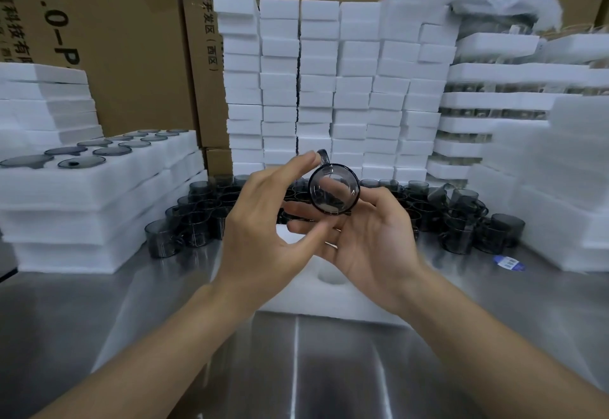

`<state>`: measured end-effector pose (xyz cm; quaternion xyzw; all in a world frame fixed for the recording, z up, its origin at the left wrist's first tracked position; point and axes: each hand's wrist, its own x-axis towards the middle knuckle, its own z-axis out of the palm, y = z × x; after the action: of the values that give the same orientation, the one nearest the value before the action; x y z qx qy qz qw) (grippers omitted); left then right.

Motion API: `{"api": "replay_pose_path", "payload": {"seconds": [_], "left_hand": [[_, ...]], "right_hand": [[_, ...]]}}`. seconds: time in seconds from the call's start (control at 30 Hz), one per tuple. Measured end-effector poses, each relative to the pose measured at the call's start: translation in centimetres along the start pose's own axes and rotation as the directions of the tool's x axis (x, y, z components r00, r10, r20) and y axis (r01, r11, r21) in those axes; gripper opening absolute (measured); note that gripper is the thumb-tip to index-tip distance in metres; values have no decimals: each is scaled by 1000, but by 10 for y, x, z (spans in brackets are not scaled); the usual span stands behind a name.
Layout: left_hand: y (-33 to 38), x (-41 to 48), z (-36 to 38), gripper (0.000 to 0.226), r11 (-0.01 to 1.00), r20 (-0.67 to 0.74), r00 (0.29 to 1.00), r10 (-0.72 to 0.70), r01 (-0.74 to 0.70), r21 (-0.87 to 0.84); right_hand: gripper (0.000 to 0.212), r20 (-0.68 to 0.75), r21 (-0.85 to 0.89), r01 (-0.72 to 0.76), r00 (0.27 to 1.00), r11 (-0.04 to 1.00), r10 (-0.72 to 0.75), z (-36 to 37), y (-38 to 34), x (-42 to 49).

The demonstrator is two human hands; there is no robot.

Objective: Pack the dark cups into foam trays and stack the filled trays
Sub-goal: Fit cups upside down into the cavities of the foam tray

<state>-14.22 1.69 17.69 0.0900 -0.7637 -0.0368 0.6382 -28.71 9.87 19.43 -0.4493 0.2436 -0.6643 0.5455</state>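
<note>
Right hand: The right hand (365, 240) is raised over the table, palm up, with its forearm coming in from the near right. It cradles a dark, round, see-through glass cup (333, 189), thumb against the cup's right side and fingers beneath it.
Cup: It lies tipped on its side with its mouth toward the camera and its handle at the upper left, held in the air above the foam tray.
Left hand: The left hand (263, 217) shows its back, forearm entering from the near left. Its fingers are spread and nearly straight, the tips touching the cup's handle. The thumb reaches away toward the right palm, a wide pose that encloses nothing.
Foam tray: A white rectangular foam tray (296, 300) lies flat on the table under both hands, one round recess showing.
Loose cups: A crowd of matching dark cups (197, 217) stands on the far side of the table, behind the hands.
Left: A stack of white foam trays (99, 204) carries dark round pieces in its top layer.
Far: White foam blocks (329, 88) rise in columns before brown printed cardboard boxes (131, 39).
Right: More stacked foam trays (494, 98), layers showing dark contents.
Table: A brushed-steel table (329, 369), with a small blue label (509, 263) to the right.
</note>
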Motion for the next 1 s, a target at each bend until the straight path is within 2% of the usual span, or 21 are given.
{"api": "replay_pose_path", "payload": {"seconds": [0.13, 0.2, 0.27, 0.3, 0.33, 0.37, 0.43, 0.5, 0.53, 0.57, 0.63, 0.83, 0.9, 1.0], "left_hand": [[-1, -1, 0, 73, 1000, -14, 1000, 16, -15, 16], [-1, -1, -1, 72, 1000, -1, 1000, 17, -17, 21], [0, -1, 0, 73, 997, 20, 997, -68, 69, -28], [1, 0, 1, 74, 981, 36, 986, -163, 165, -100], [2, 1, 2, 74, 934, 62, 957, -284, 291, -207], [3, 3, 2, 73, 844, 109, 905, -411, 423, -331], [5, 7, 3, 68, 601, 239, 773, -588, 615, -511], [6, 9, 5, 62, 397, 360, 665, -654, 707, -585], [6, 9, 6, 59, 323, 405, 628, -664, 730, -602], [6, 9, 7, 58, 273, 442, 603, -665, 746, -607], [6, 9, 7, 55, 232, 503, 576, -645, 774, -589], [3, 14, -2, 50, 368, 536, 588, -605, 804, -467], [3, 16, -4, 44, 377, 536, 596, -597, 799, -469], [2, 17, -4, 37, 353, 512, 591, -623, 797, -490]], "right_hand": [[49, -43, -69, 12, 999, 998, -15, 1, 0, 0], [45, -136, -240, 89, 983, 967, -125, -1, 3, 2], [39, -202, -510, 179, 926, 842, -319, -5, 5, 3], [41, -180, -612, 218, 897, 760, -403, -6, 5, 3], [46, -131, -686, 254, 879, 681, -459, -7, 4, 2], [51, -67, -743, 286, 869, 606, -491, -9, 3, 1], [58, 72, -835, 333, 856, 439, -513, -12, 3, -2], [63, 168, -893, 352, 838, 279, -519, -13, 3, -3], [65, 180, -907, 347, 832, 239, -526, -13, 3, -3], [66, 168, -913, 335, 827, 231, -536, -14, 2, -3], [61, 112, -904, 316, 825, 288, -554, -15, 0, -2], [45, -83, -771, 259, 865, 581, -495, -13, -10, 0], [45, -114, -742, 222, 888, 632, -445, -14, -10, 1], [45, -110, -752, 168, 921, 637, -373, -15, -11, 2]]}}
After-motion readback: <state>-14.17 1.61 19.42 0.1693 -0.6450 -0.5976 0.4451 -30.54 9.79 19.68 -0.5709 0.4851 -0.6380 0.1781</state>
